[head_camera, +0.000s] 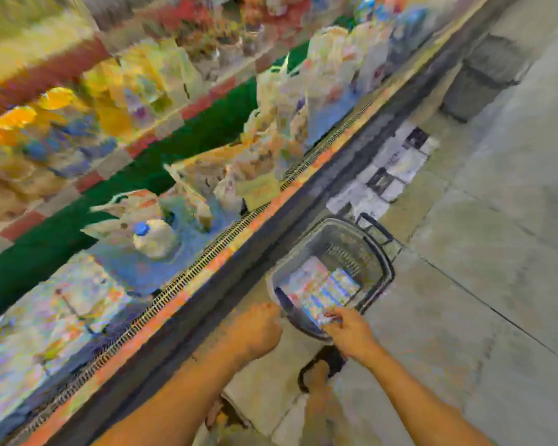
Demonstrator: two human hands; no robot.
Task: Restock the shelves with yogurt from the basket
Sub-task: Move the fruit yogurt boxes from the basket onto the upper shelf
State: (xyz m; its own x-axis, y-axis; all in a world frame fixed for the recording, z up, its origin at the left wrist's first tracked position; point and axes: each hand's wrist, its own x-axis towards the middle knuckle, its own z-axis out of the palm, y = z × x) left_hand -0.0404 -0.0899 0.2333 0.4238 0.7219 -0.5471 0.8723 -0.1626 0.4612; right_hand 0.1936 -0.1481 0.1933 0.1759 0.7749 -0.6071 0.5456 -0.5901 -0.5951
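Observation:
A grey shopping basket stands on the floor beside the chilled shelf unit. Blurred blue-and-white yogurt packs lie inside it. My right hand reaches over the basket's near rim, with its fingertips pinched on the near edge of a yogurt pack. My left hand is curled into a loose fist just left of the basket, above the shelf's front edge; nothing shows in it. The picture is heavily blurred.
The lowest shelf holds a white bottle with a blue cap and several cartons. Upper shelves carry yellow and orange packs. A dark crate stands on the floor far right. My sandalled foot is below the basket.

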